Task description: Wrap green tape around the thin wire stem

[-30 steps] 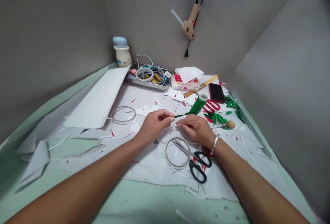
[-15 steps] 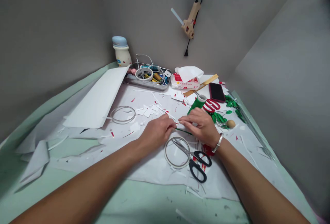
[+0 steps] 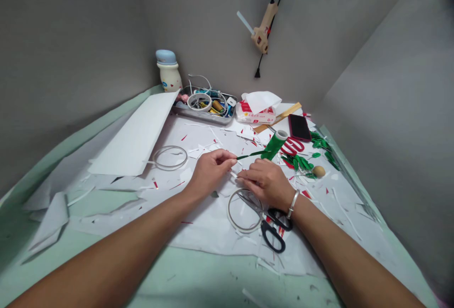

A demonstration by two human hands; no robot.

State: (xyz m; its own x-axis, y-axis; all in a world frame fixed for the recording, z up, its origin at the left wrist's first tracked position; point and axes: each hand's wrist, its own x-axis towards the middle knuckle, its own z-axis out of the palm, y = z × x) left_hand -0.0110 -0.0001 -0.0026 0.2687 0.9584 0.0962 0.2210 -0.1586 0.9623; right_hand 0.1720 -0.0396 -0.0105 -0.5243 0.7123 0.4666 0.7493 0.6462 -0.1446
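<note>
My left hand (image 3: 214, 168) is closed, its thumb and fingertips pinching the end of a green thread (image 3: 252, 154). That thread runs right, flat and slightly twisted, to a green spool (image 3: 274, 146) with a white core, which stands tilted behind my right hand. Just below the thread, my right hand (image 3: 266, 180) has its fingers drawn together near a small white piece (image 3: 233, 174); whether it grips that piece I cannot make out. Black-handled scissors (image 3: 272, 237) lie under the right wrist, with their blades over a ring of white tape (image 3: 230, 218).
Paper scraps litter the white sheet (image 3: 198, 237). Green leaf shapes (image 3: 301, 162), a round wooden bead (image 3: 318, 171), red-handled scissors (image 3: 293, 146) and a phone (image 3: 299, 127) lie right. Behind are a metal tray (image 3: 213, 118) and tissues (image 3: 255, 113). A glue gun (image 3: 262, 33) hangs above.
My left hand has shifted left and slightly up, and my right hand left and down. The green thread now shows stretched from my left fingers to the spool.
</note>
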